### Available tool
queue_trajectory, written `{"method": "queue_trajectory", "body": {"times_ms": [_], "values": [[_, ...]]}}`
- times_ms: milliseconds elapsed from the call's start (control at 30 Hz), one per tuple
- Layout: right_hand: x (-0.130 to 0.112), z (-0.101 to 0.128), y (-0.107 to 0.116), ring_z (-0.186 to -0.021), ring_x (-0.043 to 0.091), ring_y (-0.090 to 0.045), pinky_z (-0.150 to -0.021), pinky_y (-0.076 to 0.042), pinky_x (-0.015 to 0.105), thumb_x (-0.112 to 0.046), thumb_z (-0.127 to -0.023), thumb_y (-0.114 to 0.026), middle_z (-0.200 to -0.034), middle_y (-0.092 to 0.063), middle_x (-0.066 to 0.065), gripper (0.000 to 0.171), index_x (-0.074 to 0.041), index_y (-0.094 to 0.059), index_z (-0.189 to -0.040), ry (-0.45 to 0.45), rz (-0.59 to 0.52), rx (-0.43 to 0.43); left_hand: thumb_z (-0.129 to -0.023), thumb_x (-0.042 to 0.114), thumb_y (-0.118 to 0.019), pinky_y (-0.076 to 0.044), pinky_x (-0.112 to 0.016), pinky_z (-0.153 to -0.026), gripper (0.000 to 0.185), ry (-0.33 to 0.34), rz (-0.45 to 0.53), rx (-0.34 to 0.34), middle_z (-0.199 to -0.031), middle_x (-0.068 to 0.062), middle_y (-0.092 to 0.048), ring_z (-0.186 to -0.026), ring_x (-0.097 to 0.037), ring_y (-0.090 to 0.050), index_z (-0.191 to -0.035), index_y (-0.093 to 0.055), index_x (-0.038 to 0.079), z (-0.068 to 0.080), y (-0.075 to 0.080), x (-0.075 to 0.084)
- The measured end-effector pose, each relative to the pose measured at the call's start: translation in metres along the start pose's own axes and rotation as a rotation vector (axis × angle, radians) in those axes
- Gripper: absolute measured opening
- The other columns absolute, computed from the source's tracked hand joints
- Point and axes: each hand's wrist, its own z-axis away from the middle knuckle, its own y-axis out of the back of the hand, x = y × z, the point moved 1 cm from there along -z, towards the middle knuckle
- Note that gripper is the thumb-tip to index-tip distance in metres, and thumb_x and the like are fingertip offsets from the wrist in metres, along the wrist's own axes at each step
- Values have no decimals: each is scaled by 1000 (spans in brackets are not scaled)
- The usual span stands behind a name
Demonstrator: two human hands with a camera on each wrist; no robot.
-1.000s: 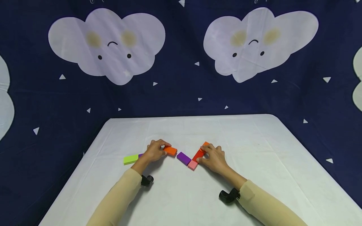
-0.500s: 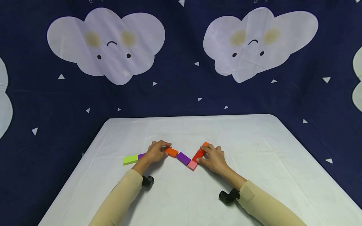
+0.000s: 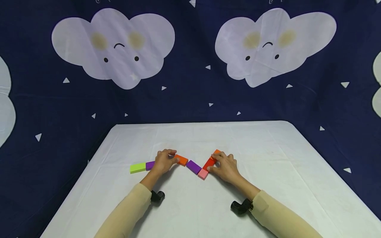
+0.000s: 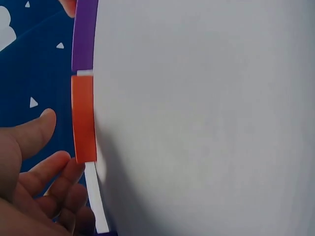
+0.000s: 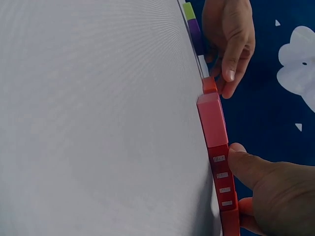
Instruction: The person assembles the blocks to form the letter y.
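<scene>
On the white counter [image 3: 268, 185] a chain of flat blocks lies in front of the person, and the two hands work at its two sides. The left hand [image 3: 162, 162] rests with curled fingers on the orange block [image 3: 181, 160]; its fingertips pinch the left end of this block, whose long axis runs from the hand toward the right and a little toward the person. Just beside the right end of it lies the purple block [image 3: 193, 167], with a thin gap that shows in the left wrist view, so this hand is the nearer one to that joint. Behind the left hand another purple block [image 3: 149, 165] and the lime block [image 3: 137, 168] continue the line to the left. The right hand [image 3: 224, 167] holds the red block [image 3: 208, 164] with thumb and fingers, the thumb pressed on its side; this block is slanted away from the person, with a second orange block [image 3: 216, 152] at its far end and the pink block [image 3: 203, 174] touching its near end. No container is in view.
</scene>
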Motion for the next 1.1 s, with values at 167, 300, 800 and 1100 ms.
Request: {"method": "queue_trajectory", "body": {"times_ms": [167,300,800,1100], "values": [[0,1,0,-88,27,-44,-71,-29,36,-39,-73,-76,-117,-60,5,56,-13,-64,-120,0,-4,4,-80,24,-72,-31,-42,-90,39,0,-41,20,-111,-13,-64,-104,-29,-47,-115,-67,7,1,-3,2],[0,1,0,-89,28,-44,-71,-29,36,-40,-74,-75,-117,-60,5,56,-13,-63,-121,-4,-3,-4,-80,23,-72,-30,-41,-87,36,-4,-81,23,-109,-14,-65,-101,-29,-48,-112,-67,6,1,-5,2],[0,1,0,-89,27,-44,-72,-29,36,-41,-74,-75,-118,-60,4,56,-14,-63,-122,-10,-10,-13,-80,18,-71,-30,-42,-85,34,-38,-151,16,-113,-13,-65,-105,-30,-48,-112,-68,9,-4,-10,7],[-1,1,1,-88,27,-43,-72,-29,37,-40,-73,-75,-118,-60,5,56,-13,-64,-121,-4,-9,-4,-82,16,-69,-29,-41,-85,33,-58,-127,-32,-114,-12,-64,-107,-30,-46,-115,-67,10,-11,-13,8]]}}
